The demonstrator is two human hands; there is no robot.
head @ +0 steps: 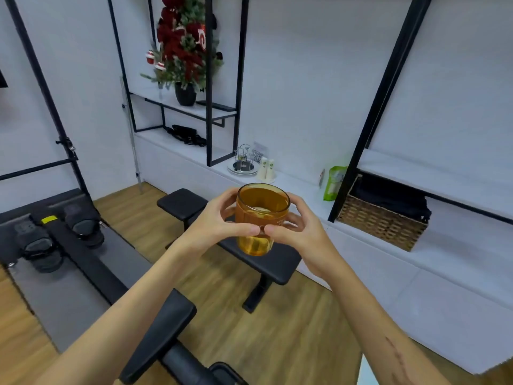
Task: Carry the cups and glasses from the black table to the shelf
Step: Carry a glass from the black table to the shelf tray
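Both hands grip the amber glass [262, 218] upright, left hand [219, 218] and right hand [298, 226] curled round its sides, above the black table [277, 262]. The shelf [291, 180] lies beyond the glass, ahead and slightly right; the glass seems empty.

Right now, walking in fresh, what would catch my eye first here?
First the amber glass, held upright in mid-air at the centre of the view, the left hand and right hand wrapped round it from either side. Behind it, up on the white shelf, a red and green decorated tree stands in a black pot. To the right, a wicker basket sits on the same ledge.
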